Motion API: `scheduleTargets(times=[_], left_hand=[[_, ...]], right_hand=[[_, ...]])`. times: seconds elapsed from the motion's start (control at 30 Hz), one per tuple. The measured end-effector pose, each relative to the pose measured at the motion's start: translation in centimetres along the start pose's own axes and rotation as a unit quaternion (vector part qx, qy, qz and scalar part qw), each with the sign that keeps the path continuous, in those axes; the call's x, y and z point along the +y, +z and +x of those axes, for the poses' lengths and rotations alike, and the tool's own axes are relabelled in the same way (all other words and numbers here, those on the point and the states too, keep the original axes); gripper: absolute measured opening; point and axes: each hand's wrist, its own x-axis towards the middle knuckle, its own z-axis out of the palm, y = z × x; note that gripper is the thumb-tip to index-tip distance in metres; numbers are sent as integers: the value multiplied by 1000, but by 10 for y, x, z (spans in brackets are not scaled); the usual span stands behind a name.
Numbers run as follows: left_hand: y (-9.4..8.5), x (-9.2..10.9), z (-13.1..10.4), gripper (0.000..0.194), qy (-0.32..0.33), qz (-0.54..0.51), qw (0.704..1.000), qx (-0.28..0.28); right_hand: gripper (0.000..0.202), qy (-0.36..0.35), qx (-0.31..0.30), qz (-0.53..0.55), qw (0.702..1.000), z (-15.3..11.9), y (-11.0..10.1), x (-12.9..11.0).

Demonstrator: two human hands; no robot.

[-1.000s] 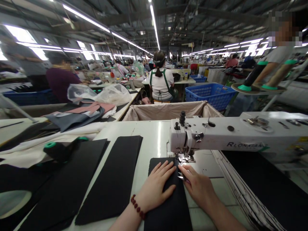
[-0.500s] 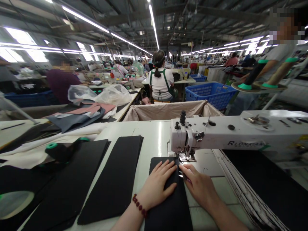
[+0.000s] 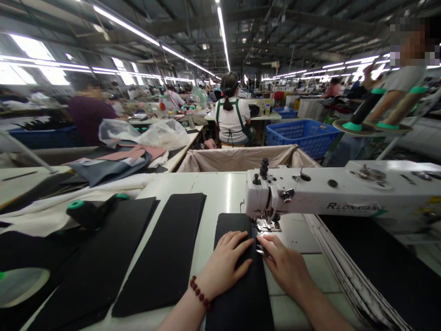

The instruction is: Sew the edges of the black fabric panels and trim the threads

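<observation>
My left hand (image 3: pixel 225 262) lies spread on a black fabric panel (image 3: pixel 237 303), pressing it to the table, fingers pointing toward the sewing machine (image 3: pixel 268 195). A beaded bracelet circles that wrist. Along the panel's right edge, just short of the presser foot (image 3: pixel 268 225), rests my right hand (image 3: pixel 284 264). It is closed around a pair of thread snips (image 3: pixel 261 251); the metal blades poke out to the left and the rest is hidden in the palm. The panel's far end lies left of the presser foot.
Stacks of black panels (image 3: pixel 165 253) lie to the left, beside a dark thread cone (image 3: pixel 82 214). On the right, layered fabric (image 3: pixel 386 262) sits under the machine arm. A cloth-lined bin (image 3: pixel 237 158) and a blue basket (image 3: pixel 301 135) stand beyond the table. Co-workers sit farther off.
The black panel has slid forward, its far end now farther past my left fingertips. My left fingers are a little more bent. My right hand stays by the presser foot with the snips.
</observation>
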Motion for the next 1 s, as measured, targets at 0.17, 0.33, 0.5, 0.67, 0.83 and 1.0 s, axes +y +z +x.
scheduleTargets(times=[0.17, 0.33, 0.5, 0.67, 0.83, 1.0], left_hand=[[2, -2, 0, 48, 3, 3, 1000, 0], [4, -4, -1, 47, 8, 8, 1000, -5], [4, -4, 0, 47, 13, 7, 1000, -2], [4, -4, -1, 46, 14, 7, 1000, -1], [6, -5, 1, 46, 15, 7, 1000, 1], [7, -6, 1, 44, 22, 0, 1000, 15]], right_hand=[[49, -1, 1, 0, 1000, 0, -1, 0], [50, -2, 5, 5, 1000, 0, -2, -1], [49, 0, 7, 8, 1000, 0, -3, -1], [50, 2, 8, 8, 1000, 0, -3, -1], [51, -1, 8, 8, 1000, 0, -2, -1], [50, 1, 6, 8, 1000, 0, -4, -1]])
